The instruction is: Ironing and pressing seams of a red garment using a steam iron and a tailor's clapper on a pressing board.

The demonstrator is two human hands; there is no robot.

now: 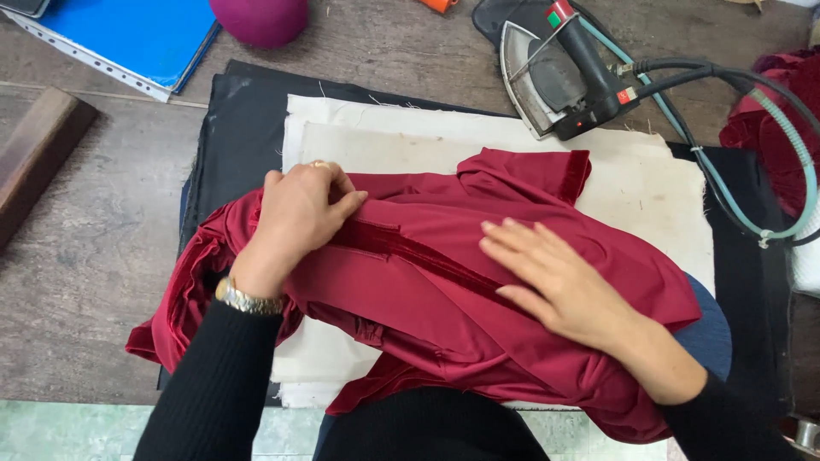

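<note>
Landmark: the cream pressing cloth (pixel 649 183).

- The dark red garment (pixel 444 290) covers the cloth's centre and near edge.
- The left hand (pixel 299 213) curls over a fold; its fingertips are hidden in the fabric.
- The right hand (pixel 555 282) is slightly blurred.
- A blue folder (pixel 128 34) and purple rounded object (pixel 260 17), beyond the cloth, are cut by the top edge.
- A second red fabric heap (pixel 786 119), right of the cloth, is cut by the right edge.
- A blue item (pixel 709 333) shows only partly from under the garment.

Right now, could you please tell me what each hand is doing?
Left hand: curled, gripping the red garment.
Right hand: open, flat on the garment.
</note>
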